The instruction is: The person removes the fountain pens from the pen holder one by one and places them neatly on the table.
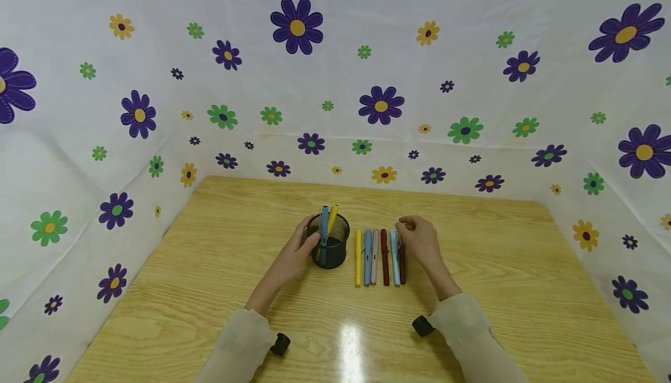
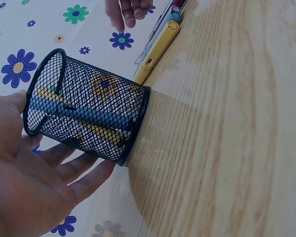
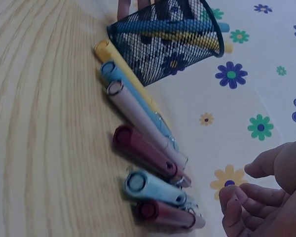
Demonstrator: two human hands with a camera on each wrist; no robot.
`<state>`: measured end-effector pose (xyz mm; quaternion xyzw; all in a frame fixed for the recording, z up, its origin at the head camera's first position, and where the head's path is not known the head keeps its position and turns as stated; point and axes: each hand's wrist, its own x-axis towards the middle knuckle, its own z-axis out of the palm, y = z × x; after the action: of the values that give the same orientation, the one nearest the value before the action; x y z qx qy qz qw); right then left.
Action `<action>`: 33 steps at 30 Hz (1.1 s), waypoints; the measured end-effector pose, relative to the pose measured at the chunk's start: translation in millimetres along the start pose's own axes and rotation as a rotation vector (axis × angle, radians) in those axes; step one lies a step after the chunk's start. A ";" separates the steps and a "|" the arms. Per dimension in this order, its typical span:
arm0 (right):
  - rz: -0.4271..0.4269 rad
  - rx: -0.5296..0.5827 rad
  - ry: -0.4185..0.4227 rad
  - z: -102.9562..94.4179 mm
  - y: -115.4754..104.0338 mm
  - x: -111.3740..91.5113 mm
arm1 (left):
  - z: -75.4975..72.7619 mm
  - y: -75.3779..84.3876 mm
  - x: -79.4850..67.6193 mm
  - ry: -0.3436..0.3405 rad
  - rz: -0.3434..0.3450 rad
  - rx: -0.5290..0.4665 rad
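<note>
My left hand (image 1: 296, 252) holds a black mesh pen cup (image 2: 89, 103) from its left side, thumb by the rim and fingers along the wall. Inside the cup a blue pen (image 1: 324, 226) and a yellow pen (image 1: 332, 220) lean upright. To its right several pens lie side by side: a yellow pen (image 1: 358, 261), a blue pen (image 1: 367, 263), a pale lilac pen (image 1: 374, 261), a dark red pen (image 1: 385, 261), a light blue pen (image 1: 395, 263) and another dark red pen (image 1: 402, 269). Over the right end of this row hovers my right hand (image 1: 421, 242), fingers loosely bent, thumb apart, holding nothing.
The wooden table (image 1: 472, 255) carries the cup and the pens. A white cloth (image 1: 335, 74) with printed flowers stands round its back and sides. A black wrist piece (image 1: 281, 344) sits at the left cuff, another black piece (image 1: 422, 326) at the right.
</note>
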<state>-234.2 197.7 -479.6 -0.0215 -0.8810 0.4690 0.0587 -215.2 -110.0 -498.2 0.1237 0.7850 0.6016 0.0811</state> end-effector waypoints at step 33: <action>-0.069 0.341 -0.150 46.3 -54.5 0.7 | -0.9 0.9 0.4 -0.015 0.006 -0.030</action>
<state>-239.7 129.1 -460.0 0.0541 -0.7908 0.6096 0.0117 -215.7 -110.5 -497.1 0.1295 0.7748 0.6127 0.0870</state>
